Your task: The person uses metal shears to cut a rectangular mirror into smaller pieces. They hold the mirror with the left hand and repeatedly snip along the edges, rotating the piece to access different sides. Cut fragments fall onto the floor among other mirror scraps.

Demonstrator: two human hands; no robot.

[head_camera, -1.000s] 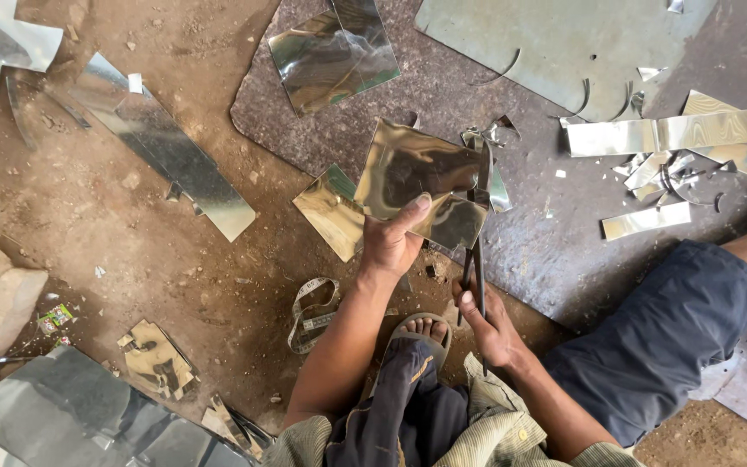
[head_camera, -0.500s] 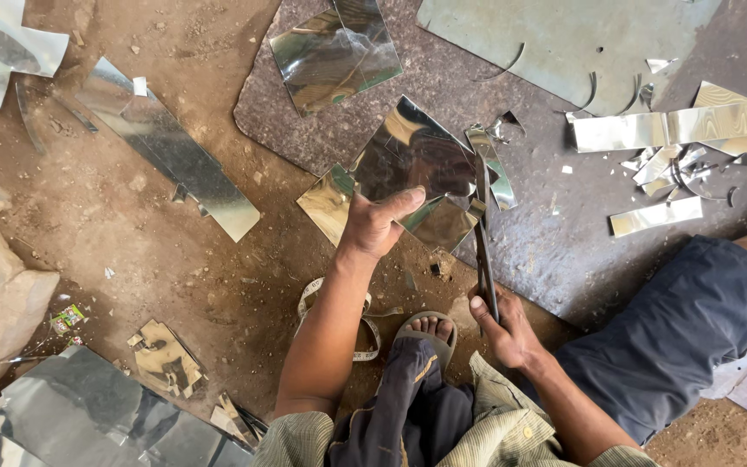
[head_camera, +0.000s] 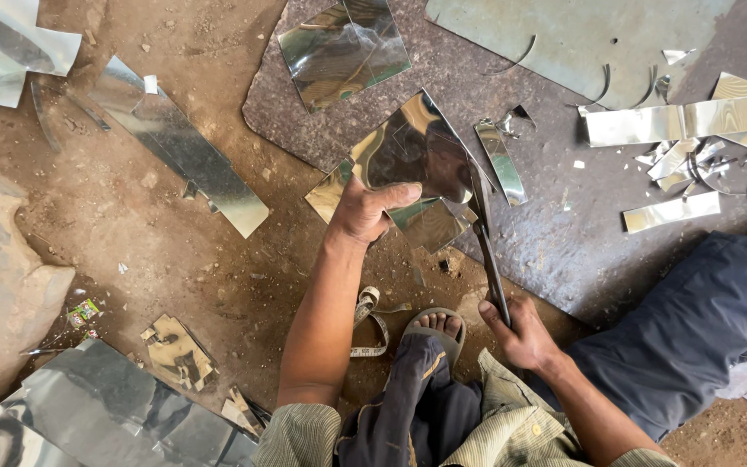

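My left hand grips a shiny square piece of sheet metal by its near edge and holds it tilted above the ground. My right hand is closed on the handles of long metal shears. The blades of the shears meet the right edge of the held sheet. Under the sheet lie more cut metal pieces.
A dark stone slab covers the ground ahead, with another reflective sheet and a large grey sheet on it. Metal strips and curled offcuts lie at right. Long scraps rest on dirt at left. My sandalled foot and a measuring tape are near.
My left hand has lifted and turned the sheet up and to the right. The shears have moved along its right edge. My right hand stays low near my knee.
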